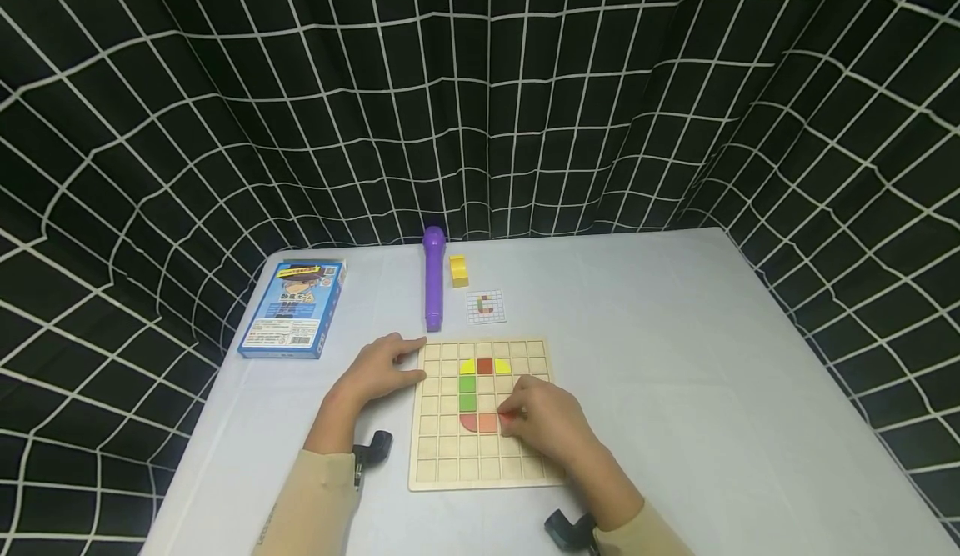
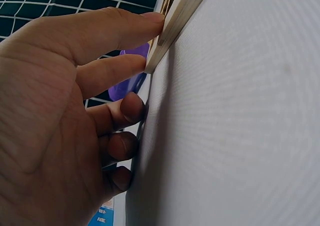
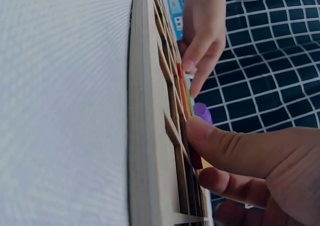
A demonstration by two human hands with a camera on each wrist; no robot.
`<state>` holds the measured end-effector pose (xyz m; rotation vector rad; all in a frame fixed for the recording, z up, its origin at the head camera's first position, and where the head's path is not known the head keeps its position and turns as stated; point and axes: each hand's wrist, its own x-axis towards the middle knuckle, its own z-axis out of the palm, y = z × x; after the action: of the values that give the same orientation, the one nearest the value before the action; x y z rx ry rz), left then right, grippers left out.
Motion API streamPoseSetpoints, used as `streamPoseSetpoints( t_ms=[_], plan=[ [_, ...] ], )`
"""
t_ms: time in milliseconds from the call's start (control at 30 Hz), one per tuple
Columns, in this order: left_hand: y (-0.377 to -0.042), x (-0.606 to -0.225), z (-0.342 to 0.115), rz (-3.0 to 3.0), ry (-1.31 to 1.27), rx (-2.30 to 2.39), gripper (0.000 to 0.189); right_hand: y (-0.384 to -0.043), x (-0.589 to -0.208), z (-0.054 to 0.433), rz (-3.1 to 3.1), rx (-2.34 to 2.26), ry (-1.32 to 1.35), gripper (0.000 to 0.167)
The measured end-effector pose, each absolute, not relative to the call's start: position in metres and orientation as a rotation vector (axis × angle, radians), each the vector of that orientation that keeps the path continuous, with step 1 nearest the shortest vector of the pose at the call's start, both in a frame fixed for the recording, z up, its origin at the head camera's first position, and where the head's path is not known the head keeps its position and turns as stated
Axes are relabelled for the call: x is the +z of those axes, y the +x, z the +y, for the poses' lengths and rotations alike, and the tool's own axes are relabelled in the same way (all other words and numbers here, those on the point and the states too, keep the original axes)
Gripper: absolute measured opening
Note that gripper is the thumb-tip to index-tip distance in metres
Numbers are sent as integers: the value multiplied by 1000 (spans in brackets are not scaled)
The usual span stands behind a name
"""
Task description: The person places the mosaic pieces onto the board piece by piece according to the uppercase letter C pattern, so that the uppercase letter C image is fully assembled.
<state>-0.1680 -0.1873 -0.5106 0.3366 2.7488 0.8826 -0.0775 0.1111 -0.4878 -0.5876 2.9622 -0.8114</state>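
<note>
A square wooden grid board (image 1: 442,448) lies on the table. My right hand (image 1: 551,418) pinches a small red tile (image 3: 196,158) between thumb and index finger, low over the grid's right middle. Left of it sit an orange-red square tile (image 1: 487,423) and a red rounded tile (image 1: 468,423). Two green squares (image 1: 468,393) run up from there to a top row of a yellow rounded tile (image 1: 468,366), a red square (image 1: 484,366) and another yellow tile (image 1: 502,366). With thumb and index fingertips, my left hand (image 1: 378,368) touches the board's upper left edge.
Behind the board lies a pattern card (image 1: 486,307) showing a similar coloured shape. Beyond it are a yellow block (image 1: 459,271) and a purple microphone-shaped stick (image 1: 433,281). A blue box (image 1: 294,308) lies at the back left. Gridded black curtain (image 1: 480,106) surrounds the table.
</note>
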Motion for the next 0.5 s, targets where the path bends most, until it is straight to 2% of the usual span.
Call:
streamPoseSetpoints(
  t_ms=[200,400,500],
  plan=[
    [-169,-512,-187,2748,343,881,67,-77,-488,111,2960,-763,-545,23],
    [-170,-513,-187,2752,352,877,66,-78,-486,111,2967,-703,-512,13],
    [-169,-512,-187,2748,344,878,66,-81,-482,113,2961,-693,-536,16]
  ],
)
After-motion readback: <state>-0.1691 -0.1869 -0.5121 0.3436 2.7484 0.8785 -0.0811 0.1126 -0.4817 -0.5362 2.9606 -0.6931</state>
